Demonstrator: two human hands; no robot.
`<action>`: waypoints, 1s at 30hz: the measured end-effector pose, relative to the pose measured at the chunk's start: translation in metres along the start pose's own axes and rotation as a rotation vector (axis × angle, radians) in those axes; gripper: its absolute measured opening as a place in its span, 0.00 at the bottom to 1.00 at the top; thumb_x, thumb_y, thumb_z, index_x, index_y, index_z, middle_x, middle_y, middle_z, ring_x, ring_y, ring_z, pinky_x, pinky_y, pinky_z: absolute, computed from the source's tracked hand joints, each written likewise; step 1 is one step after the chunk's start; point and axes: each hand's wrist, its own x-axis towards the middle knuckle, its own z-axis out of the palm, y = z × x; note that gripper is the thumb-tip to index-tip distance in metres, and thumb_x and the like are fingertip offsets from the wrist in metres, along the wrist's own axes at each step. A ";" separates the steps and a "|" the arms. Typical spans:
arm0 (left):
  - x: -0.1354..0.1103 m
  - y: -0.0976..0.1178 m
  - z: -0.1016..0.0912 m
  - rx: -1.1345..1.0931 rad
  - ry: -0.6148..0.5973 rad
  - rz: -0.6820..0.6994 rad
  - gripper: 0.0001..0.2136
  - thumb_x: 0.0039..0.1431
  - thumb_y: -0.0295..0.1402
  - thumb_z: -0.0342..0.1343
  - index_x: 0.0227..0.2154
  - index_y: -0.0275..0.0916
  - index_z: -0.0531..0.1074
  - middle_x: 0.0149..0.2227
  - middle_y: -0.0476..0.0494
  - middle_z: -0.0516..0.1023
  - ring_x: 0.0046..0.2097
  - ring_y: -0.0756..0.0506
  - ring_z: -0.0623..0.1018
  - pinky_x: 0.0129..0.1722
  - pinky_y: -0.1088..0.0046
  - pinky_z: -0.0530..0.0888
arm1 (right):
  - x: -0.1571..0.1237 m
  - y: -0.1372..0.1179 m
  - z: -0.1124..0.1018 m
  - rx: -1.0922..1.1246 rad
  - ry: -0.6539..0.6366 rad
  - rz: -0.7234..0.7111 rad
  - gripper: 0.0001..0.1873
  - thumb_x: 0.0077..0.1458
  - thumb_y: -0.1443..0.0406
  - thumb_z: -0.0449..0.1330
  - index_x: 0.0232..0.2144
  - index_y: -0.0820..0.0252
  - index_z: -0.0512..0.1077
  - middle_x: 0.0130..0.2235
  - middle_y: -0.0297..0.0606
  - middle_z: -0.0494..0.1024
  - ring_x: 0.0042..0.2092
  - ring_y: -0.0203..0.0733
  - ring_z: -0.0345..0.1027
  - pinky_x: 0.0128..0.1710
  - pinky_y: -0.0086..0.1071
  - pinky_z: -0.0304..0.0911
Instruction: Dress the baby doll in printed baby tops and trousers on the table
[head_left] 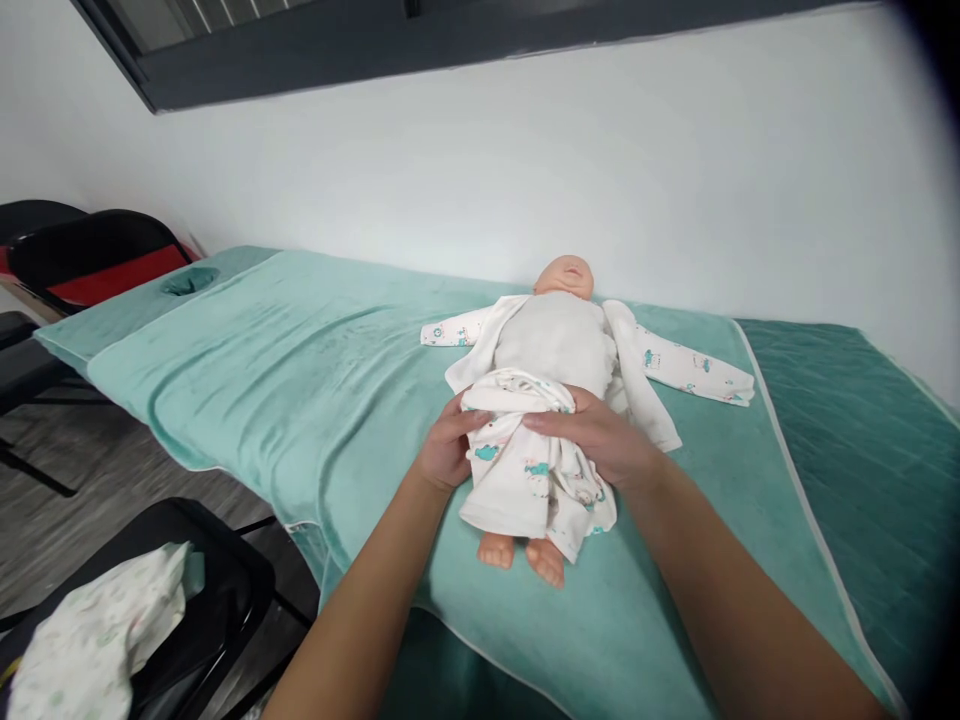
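Note:
A baby doll (566,275) lies on its back, its head toward the wall and its bare feet (496,550) toward me. Around its legs are white baby pants (517,475) with a teal animal print, bunched near the waist. My left hand (448,440) grips the pants at their left side, thumb on top. On the other side my right hand (604,435) is closed on the same fabric. A white undershirt (555,340) covers the doll's chest. The printed jacket (694,372) lies open beneath it, both sleeves spread out.
The doll rests on a massage table (285,350) covered with a teal sheet, against a white wall. A black folding chair (202,540) at the lower left holds a printed white cloth (97,630). More black chairs (97,250) stand at the far left.

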 end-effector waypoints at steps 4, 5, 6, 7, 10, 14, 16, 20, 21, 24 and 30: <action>-0.021 0.003 0.011 0.164 -0.013 0.049 0.24 0.46 0.40 0.68 0.45 0.34 0.75 0.37 0.40 0.81 0.35 0.43 0.79 0.34 0.72 0.72 | 0.002 0.002 0.005 0.014 0.075 -0.030 0.18 0.55 0.61 0.65 0.48 0.57 0.75 0.40 0.37 0.80 0.39 0.41 0.74 0.41 0.35 0.67; -0.026 0.005 0.015 0.226 -0.019 0.054 0.25 0.46 0.41 0.68 0.46 0.35 0.75 0.39 0.40 0.81 0.37 0.44 0.79 0.35 0.73 0.72 | 0.002 0.002 0.006 -0.021 0.089 -0.051 0.18 0.55 0.61 0.64 0.48 0.57 0.75 0.41 0.37 0.80 0.40 0.42 0.73 0.41 0.35 0.66; -0.032 0.009 0.021 0.292 -0.028 0.050 0.25 0.46 0.41 0.68 0.47 0.36 0.75 0.41 0.40 0.80 0.39 0.44 0.78 0.36 0.73 0.71 | 0.002 0.001 0.008 -0.061 0.100 -0.077 0.17 0.55 0.61 0.64 0.47 0.57 0.75 0.41 0.37 0.80 0.41 0.42 0.73 0.42 0.34 0.66; -0.036 0.013 0.026 0.357 -0.035 0.038 0.25 0.46 0.40 0.68 0.48 0.37 0.74 0.43 0.40 0.80 0.41 0.44 0.78 0.37 0.73 0.71 | 0.002 0.000 0.009 -0.103 0.106 -0.107 0.16 0.55 0.61 0.64 0.46 0.58 0.75 0.41 0.37 0.80 0.42 0.42 0.72 0.43 0.34 0.65; -0.047 0.022 0.043 0.470 -0.026 -0.022 0.22 0.48 0.36 0.68 0.47 0.38 0.74 0.43 0.42 0.79 0.42 0.44 0.77 0.41 0.71 0.71 | 0.001 -0.001 0.012 -0.198 0.116 -0.170 0.14 0.56 0.60 0.62 0.44 0.59 0.75 0.42 0.38 0.79 0.44 0.43 0.71 0.45 0.35 0.63; -0.063 0.021 0.055 0.381 0.065 -0.053 0.16 0.53 0.38 0.63 0.43 0.36 0.75 0.38 0.42 0.79 0.37 0.45 0.76 0.38 0.71 0.70 | 0.000 0.000 0.012 -0.280 0.106 -0.143 0.13 0.55 0.59 0.62 0.40 0.60 0.74 0.40 0.36 0.78 0.42 0.43 0.70 0.42 0.34 0.63; -0.077 0.016 0.058 0.334 0.142 -0.038 0.15 0.55 0.39 0.62 0.42 0.36 0.75 0.36 0.43 0.78 0.35 0.47 0.75 0.35 0.73 0.68 | -0.001 -0.001 0.012 -0.359 0.079 -0.104 0.10 0.52 0.61 0.63 0.35 0.60 0.73 0.35 0.34 0.76 0.38 0.41 0.68 0.37 0.32 0.62; -0.111 0.003 0.067 0.302 0.282 -0.017 0.14 0.55 0.41 0.61 0.38 0.35 0.75 0.30 0.45 0.75 0.29 0.50 0.70 0.30 0.74 0.65 | -0.005 -0.004 0.013 -0.533 0.010 -0.012 0.06 0.48 0.63 0.63 0.27 0.61 0.71 0.27 0.30 0.70 0.30 0.35 0.62 0.28 0.28 0.55; -0.119 0.001 0.071 0.308 0.324 -0.019 0.14 0.56 0.42 0.61 0.37 0.35 0.75 0.29 0.46 0.74 0.29 0.50 0.69 0.31 0.74 0.65 | -0.005 -0.005 0.014 -0.560 0.002 0.002 0.06 0.47 0.64 0.63 0.26 0.61 0.71 0.27 0.29 0.69 0.30 0.35 0.61 0.27 0.27 0.55; -0.135 -0.006 0.083 0.358 0.475 -0.027 0.15 0.53 0.43 0.63 0.35 0.35 0.76 0.31 0.46 0.76 0.33 0.49 0.70 0.34 0.74 0.66 | -0.006 -0.005 0.014 -0.624 -0.012 0.020 0.05 0.44 0.66 0.62 0.26 0.61 0.71 0.26 0.29 0.69 0.30 0.34 0.61 0.27 0.27 0.55; -0.147 -0.034 0.090 0.168 0.618 0.005 0.19 0.44 0.43 0.68 0.36 0.34 0.77 0.30 0.43 0.77 0.34 0.46 0.73 0.35 0.73 0.67 | -0.004 -0.001 0.011 -0.738 -0.092 0.029 0.03 0.41 0.69 0.59 0.24 0.62 0.71 0.26 0.30 0.73 0.30 0.35 0.64 0.28 0.27 0.57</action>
